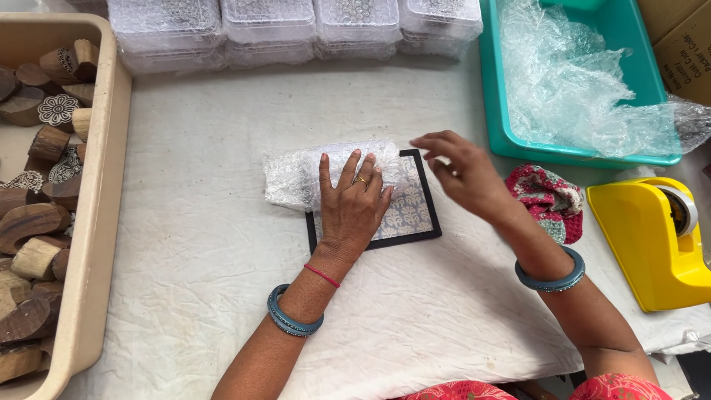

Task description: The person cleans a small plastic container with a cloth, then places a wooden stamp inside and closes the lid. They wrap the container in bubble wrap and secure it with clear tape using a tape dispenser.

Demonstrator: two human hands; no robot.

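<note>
The left hand (354, 211) lies flat, fingers spread, pressing the bubble wrap (311, 174) onto the black-framed printed panel (415, 211) beneath it. The right hand (459, 174) hovers open and empty just right. The wrap looks light and slippery; the panel is best gripped by its stiff edges.

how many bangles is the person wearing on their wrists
2 blue bangles show: one on the left wrist, beside a thin red thread, and one on the right wrist. The left one may be a stacked pair; that is hard to tell.
</note>
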